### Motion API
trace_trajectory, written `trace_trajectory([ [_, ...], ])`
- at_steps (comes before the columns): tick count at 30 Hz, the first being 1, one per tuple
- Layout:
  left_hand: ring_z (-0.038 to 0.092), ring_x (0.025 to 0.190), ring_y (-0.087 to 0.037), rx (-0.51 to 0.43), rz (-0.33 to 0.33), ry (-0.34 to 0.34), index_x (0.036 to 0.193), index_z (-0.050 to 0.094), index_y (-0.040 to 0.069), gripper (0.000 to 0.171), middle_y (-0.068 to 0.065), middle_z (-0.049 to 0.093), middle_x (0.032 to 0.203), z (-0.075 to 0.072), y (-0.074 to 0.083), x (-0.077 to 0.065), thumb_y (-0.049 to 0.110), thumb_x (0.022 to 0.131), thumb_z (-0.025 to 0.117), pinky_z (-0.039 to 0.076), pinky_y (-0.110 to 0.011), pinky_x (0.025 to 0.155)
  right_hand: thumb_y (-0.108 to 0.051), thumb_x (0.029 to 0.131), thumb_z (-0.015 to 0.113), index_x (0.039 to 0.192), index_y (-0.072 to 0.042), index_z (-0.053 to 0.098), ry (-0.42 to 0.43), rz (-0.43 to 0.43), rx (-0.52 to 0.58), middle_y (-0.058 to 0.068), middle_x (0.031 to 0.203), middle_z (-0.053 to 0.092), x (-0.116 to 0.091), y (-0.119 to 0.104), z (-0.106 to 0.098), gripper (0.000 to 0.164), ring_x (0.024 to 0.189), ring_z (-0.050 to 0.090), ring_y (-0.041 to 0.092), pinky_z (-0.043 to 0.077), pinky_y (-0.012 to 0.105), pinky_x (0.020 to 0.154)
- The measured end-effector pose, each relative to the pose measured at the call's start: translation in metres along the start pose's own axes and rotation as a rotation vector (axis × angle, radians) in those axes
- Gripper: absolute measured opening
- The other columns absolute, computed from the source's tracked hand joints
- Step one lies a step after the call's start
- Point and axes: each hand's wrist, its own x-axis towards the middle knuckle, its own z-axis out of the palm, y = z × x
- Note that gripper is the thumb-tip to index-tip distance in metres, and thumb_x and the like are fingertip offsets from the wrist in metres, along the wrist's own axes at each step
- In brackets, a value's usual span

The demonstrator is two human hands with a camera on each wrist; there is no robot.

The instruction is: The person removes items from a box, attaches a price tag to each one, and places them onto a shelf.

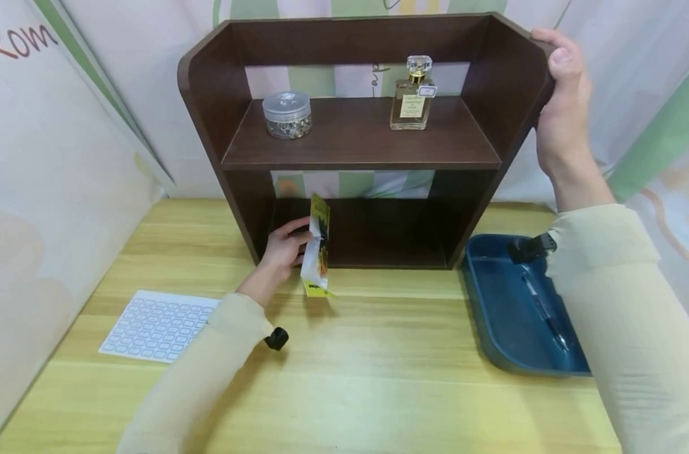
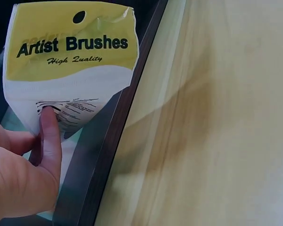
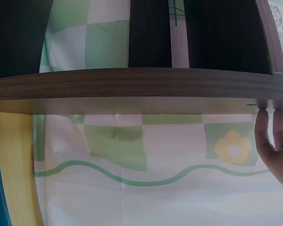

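My left hand (image 1: 283,247) pinches a packet of artist brushes (image 1: 316,243) by its side, at the front left of the lower compartment of a dark brown wooden shelf (image 1: 356,166). The packet stands edge-on in the head view. In the left wrist view its yellow and white back shows the words Artist Brushes, and a finger (image 2: 50,136) lies against the printed text. High on the shelf's right side panel rests my right hand (image 1: 566,107). Its straight fingertips (image 3: 262,120) touch the panel's outer face in the right wrist view.
On the upper shelf stand a clear round jar (image 1: 288,115) with small metallic pieces and a perfume bottle (image 1: 411,98). A blue tray (image 1: 492,328) holding a pen (image 1: 543,309) lies at the right. A label sheet (image 1: 157,325) lies at the left on the wooden table (image 1: 378,378).
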Motion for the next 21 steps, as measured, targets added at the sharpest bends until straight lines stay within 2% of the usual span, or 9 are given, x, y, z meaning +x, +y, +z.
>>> trace_trajectory([
  [4,0.063,0.084,-0.014,0.011,-0.017,0.010,0.139,0.062,0.017,0.041,-0.011,0.064,0.118,0.002,0.000,0.011,0.005,0.100,0.060,0.049,-0.022,0.058,-0.026,0.102,0.048,0.133,-0.013,0.062,0.019,0.009,0.014,0.013,0.125,0.058,0.000,0.001,0.000,0.037,0.103,0.056,0.022,0.044,0.027,0.079],
  [10,0.062,0.075,-0.011,0.020,-0.028,0.035,0.139,0.061,0.017,0.040,-0.005,0.065,0.109,-0.001,-0.002,0.023,0.006,0.101,0.059,0.044,-0.020,0.050,-0.024,0.101,0.047,0.131,-0.013,0.063,0.030,0.016,0.032,0.013,0.123,0.060,0.000,0.000,0.002,0.036,0.100,0.057,0.022,0.045,0.027,0.078],
  [14,0.062,0.076,-0.011,0.020,-0.016,0.033,0.140,0.061,0.016,0.040,-0.007,0.064,0.113,-0.003,-0.002,0.029,0.005,0.101,0.059,0.045,-0.020,0.050,-0.024,0.100,0.047,0.131,-0.013,0.063,0.034,0.013,0.029,0.013,0.122,0.060,0.000,-0.001,0.003,0.036,0.100,0.058,0.021,0.045,0.026,0.079],
  [18,0.061,0.073,-0.009,0.028,-0.012,0.053,0.140,0.061,0.015,0.039,-0.009,0.064,0.119,-0.005,-0.002,0.034,0.006,0.102,0.058,0.038,-0.019,0.044,-0.024,0.101,0.047,0.132,-0.014,0.062,0.027,0.002,-0.011,0.011,0.124,0.059,0.001,-0.001,0.003,0.036,0.104,0.056,0.021,0.043,0.026,0.082],
  [21,0.059,0.070,-0.008,0.039,-0.011,0.073,0.140,0.061,0.014,0.039,-0.010,0.062,0.122,-0.005,0.000,0.036,0.006,0.102,0.057,0.038,-0.020,0.045,-0.024,0.101,0.046,0.133,-0.014,0.061,0.020,-0.004,-0.017,0.011,0.126,0.059,0.001,0.000,0.003,0.037,0.106,0.056,0.021,0.043,0.026,0.084],
])
